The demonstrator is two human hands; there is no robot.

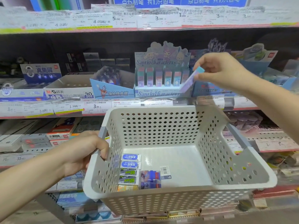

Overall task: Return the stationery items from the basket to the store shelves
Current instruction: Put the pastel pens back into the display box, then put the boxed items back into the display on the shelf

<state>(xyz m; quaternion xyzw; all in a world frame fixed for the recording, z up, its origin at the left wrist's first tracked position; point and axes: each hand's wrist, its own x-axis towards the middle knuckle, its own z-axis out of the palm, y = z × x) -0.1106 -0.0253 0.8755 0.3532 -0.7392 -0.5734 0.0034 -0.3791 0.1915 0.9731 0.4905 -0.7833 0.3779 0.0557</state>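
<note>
Perforated and pale grey, the basket (161, 131) fills the lower middle of the view, held up in front of the store shelves (68, 113). At its left side the left hand (88, 152) is curled round the grey side handle, fingers wrapped over the bar. Inside, against the left wall, a column of small boxed erasers (130, 171) lies flat: two blue-labelled ones at the far end, two dark ones with green print below them, and a yellowish one nearest the front rim. Just beside that column lie two packets with red and blue artwork (150, 179), and next to them a small barcode tag (164, 170). Beyond the basket, on the middle shelf, stand from left to right a blue and white eraser box (41, 72), a white 4B eraser carton (68, 90), a light blue carton with a cartoon hero (111, 91), and a Sanrio characters display box (159, 75) with rows of upright pastel packs. To the right of that display, the right hand (221, 71) is raised above the basket, thumb and fingertips pinching the top end of a long pastel pack (191, 80) that hangs tilted, its lower end just beside the display's right edge
</note>
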